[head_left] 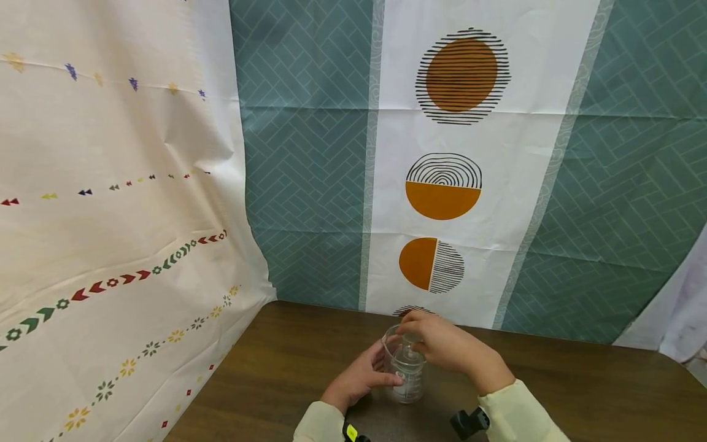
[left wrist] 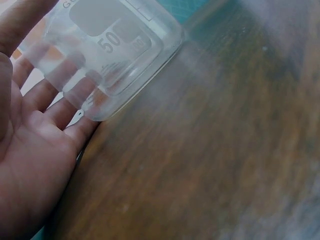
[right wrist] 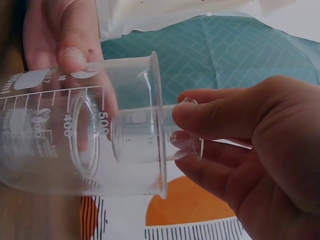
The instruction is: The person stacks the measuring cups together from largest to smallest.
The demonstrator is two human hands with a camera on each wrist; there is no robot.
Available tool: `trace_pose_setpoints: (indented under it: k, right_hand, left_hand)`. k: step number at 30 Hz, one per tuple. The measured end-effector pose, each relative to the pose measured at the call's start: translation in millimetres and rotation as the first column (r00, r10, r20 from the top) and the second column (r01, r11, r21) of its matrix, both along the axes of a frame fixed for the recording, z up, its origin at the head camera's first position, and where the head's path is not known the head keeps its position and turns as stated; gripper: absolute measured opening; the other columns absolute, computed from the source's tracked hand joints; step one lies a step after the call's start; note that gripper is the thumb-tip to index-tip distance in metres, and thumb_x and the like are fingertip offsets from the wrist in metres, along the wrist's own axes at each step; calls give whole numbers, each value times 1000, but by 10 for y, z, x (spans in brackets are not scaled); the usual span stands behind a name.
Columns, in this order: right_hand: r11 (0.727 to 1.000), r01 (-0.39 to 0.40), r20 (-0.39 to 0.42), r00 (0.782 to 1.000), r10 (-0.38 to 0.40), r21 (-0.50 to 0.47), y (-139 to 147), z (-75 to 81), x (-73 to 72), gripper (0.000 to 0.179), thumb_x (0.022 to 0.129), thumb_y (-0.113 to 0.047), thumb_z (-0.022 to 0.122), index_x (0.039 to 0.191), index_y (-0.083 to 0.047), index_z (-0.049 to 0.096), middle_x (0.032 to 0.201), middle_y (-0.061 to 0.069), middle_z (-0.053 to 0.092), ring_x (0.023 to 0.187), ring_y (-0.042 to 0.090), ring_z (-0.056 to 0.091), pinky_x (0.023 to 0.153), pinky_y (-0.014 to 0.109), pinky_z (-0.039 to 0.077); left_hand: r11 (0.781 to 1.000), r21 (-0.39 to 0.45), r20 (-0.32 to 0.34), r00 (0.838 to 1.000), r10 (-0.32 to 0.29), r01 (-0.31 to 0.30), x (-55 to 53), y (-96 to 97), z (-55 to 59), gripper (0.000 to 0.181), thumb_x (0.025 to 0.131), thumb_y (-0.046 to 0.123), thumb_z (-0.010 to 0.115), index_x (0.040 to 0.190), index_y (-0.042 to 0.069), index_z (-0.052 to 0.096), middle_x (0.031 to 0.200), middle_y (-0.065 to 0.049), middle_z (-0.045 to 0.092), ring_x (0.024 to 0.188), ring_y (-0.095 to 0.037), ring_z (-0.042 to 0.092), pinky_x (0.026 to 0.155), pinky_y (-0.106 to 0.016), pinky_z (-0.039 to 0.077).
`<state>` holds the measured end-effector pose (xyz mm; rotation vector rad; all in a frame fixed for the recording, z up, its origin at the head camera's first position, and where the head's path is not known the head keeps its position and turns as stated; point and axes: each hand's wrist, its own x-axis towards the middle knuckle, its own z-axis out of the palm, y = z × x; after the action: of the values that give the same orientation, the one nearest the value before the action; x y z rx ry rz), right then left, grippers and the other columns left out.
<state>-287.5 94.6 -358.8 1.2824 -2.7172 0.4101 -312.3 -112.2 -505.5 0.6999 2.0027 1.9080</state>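
A large clear glass beaker [head_left: 410, 390] with white markings up to 500 stands on the table. My left hand [head_left: 361, 376] holds it from the side, with the thumb in front and the fingers behind the glass [left wrist: 120, 60]. Inside the large beaker is a medium beaker [right wrist: 50, 135], seen through the wall in the right wrist view. At the large beaker's mouth, my right hand [right wrist: 255, 135] pinches the rim of a small beaker [right wrist: 145, 135] between thumb and fingers. The small beaker's lower part is inside the large one; its rim end stays outside.
The brown wooden table [head_left: 265, 380] extends to both sides of the hands. A teal and white patterned cloth [head_left: 309, 184] hangs at the back edge. On the left hangs a cream cloth [head_left: 110, 245] with small coloured motifs.
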Motion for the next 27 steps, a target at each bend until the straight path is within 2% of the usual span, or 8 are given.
trace_pose_setpoints:
  k: [6,12,19,27]
  right_hand:
    - [1000,-10,24,1000,9,25,-14,-24,-27,29,87,-1,67,115,-8,68,120,3,62,111,23,61,91,42,52]
    - [999,-41,9,999,41,24,-28,-53,-48,30,87,-1,66,115,-11,69,117,-1,63,109,19,61,90,39,53]
    - [998,-52,41,998,51,26,-53,-102,-79,32,87,-2,66,117,-14,69,118,-4,62,112,16,59,94,38,52]
    - [998,-45,34,998,44,44,-70,-119,-102,33,85,-1,69,116,-13,70,118,-3,64,112,18,59,93,39,52]
  left_hand:
    - [1000,-10,27,1000,12,-12,2,-6,-9,77,84,25,77,148,31,35,154,-6,38,144,-32,32,114,-53,30]
    - [1000,-7,24,1000,11,-11,7,-9,-12,80,84,25,76,150,29,31,155,-8,36,144,-34,32,113,-52,32]
    - [1000,-16,45,999,26,-25,18,-1,9,86,84,26,76,153,31,25,157,-7,32,145,-33,31,114,-52,31]
    - [999,-21,40,999,32,-31,7,7,-6,84,84,26,77,151,33,27,157,-6,32,144,-33,32,114,-53,31]
